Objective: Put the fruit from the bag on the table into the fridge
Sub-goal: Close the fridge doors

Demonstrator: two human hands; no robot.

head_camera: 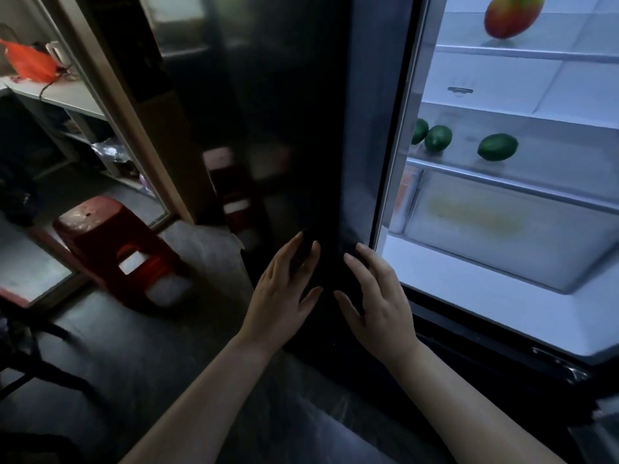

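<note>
The left hand (283, 289) and right hand (376, 296) are empty, fingers extended, at the fridge door (284, 128). The mango (512, 15) and green fruits (497, 147) sit shelved, far right. The orange bag (31, 63) lies far left, nearer the left hand.

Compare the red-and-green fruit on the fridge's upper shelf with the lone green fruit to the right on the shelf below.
Colour: the upper fruit is red blending to green; the lower fruit is evenly dark green. Size: the upper fruit looks clearly bigger than the lower fruit. Company: the upper fruit sits alone in view; the lower fruit has two green fruits to its left. Both are oval and rest inside the open fridge.
</note>
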